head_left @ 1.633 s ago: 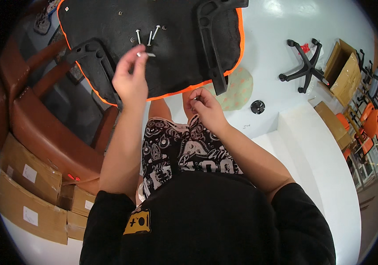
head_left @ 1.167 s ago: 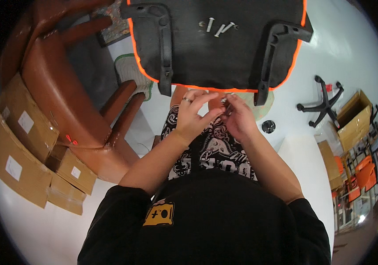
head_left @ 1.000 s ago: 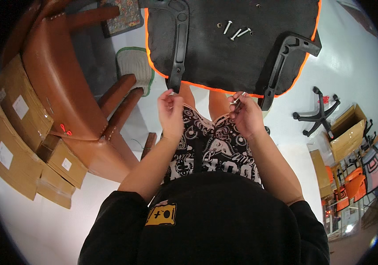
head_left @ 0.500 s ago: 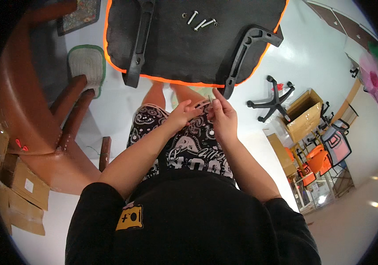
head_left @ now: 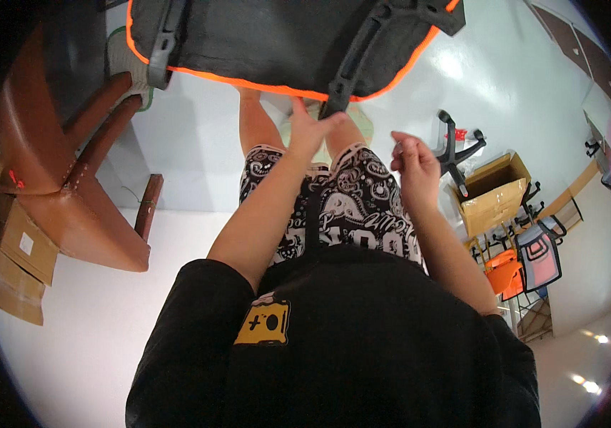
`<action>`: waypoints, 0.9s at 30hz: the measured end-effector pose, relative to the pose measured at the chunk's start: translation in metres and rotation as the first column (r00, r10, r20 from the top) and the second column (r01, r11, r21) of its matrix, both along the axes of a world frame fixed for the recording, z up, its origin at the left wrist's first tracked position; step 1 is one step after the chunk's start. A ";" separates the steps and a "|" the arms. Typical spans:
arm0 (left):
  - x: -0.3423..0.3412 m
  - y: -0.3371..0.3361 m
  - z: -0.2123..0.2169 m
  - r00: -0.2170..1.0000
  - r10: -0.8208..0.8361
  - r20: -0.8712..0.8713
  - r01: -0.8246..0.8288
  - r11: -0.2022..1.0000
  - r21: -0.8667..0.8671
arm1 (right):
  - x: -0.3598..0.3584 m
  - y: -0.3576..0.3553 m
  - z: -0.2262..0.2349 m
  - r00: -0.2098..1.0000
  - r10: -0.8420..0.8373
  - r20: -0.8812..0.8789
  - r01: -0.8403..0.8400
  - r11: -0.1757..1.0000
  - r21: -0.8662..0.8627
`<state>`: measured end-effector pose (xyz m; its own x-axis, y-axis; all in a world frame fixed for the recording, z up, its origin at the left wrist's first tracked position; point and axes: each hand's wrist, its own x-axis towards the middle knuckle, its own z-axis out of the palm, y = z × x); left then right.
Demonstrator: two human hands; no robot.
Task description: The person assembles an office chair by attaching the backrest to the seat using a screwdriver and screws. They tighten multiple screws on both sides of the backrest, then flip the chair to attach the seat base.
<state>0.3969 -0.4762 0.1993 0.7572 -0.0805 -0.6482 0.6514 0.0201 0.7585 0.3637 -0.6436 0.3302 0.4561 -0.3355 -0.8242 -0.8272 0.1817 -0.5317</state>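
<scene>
A black seat panel (head_left: pixel 255 50) with orange edging spans the top of the view. Two black plastic armrests lie across it, a left armrest (head_left: pixel 168 36) and a right armrest (head_left: pixel 355 57). My left hand (head_left: pixel 309 134) reaches up to the panel's near edge, fingers apart, its thumb just below the end of the right armrest. Off to the right, away from the panel, my right hand (head_left: pixel 418 170) is closed in a pinch. Something small and greyish shows at its fingertips, too small to name.
On the floor at right stand a black five-spoke chair base (head_left: pixel 455 153) and an open cardboard box (head_left: pixel 495 192), with orange and grey chairs (head_left: pixel 537 253) beyond. Brown leather-like furniture (head_left: pixel 84 221) and flattened cardboard (head_left: pixel 23 250) are at left.
My hands have moved apart, the left up to the panel's edge, the right out to the right. The view has shifted, and the loose bolts on the panel are out of sight.
</scene>
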 end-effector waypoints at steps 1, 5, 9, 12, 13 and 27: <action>0.003 0.005 -0.001 0.997 0.069 -0.020 -0.070 0.995 -0.073 | -0.002 -0.003 -0.001 0.998 -0.003 0.069 0.003 1.000 0.010; 0.009 0.011 -0.004 0.982 0.188 -0.039 -0.191 0.959 -0.207 | -0.008 -0.027 -0.013 0.999 0.037 -0.003 -0.038 0.998 -0.047; 0.011 0.010 -0.001 0.955 0.261 -0.138 -0.282 0.946 -0.159 | -0.009 -0.022 -0.030 0.996 0.083 -0.031 -0.082 0.996 0.040; 0.013 0.007 0.006 0.943 0.316 -0.107 -0.331 0.924 -0.192 | -0.009 -0.014 -0.033 0.991 0.131 -0.028 -0.127 0.986 0.109; 0.014 0.006 0.009 0.940 0.333 -0.075 -0.342 0.918 -0.201 | -0.009 -0.013 -0.033 0.989 0.147 -0.022 -0.143 0.982 0.120; 0.020 0.014 0.009 0.922 0.306 -0.236 -0.376 0.852 -0.364 | -0.005 -0.009 -0.036 0.990 0.140 0.014 -0.141 0.980 0.138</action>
<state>0.4169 -0.4627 0.2085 0.6704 -0.1126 -0.7334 0.6614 0.5385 0.5220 0.3588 -0.6523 0.2938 0.4940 -0.1507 -0.8563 -0.8477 0.1356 -0.5129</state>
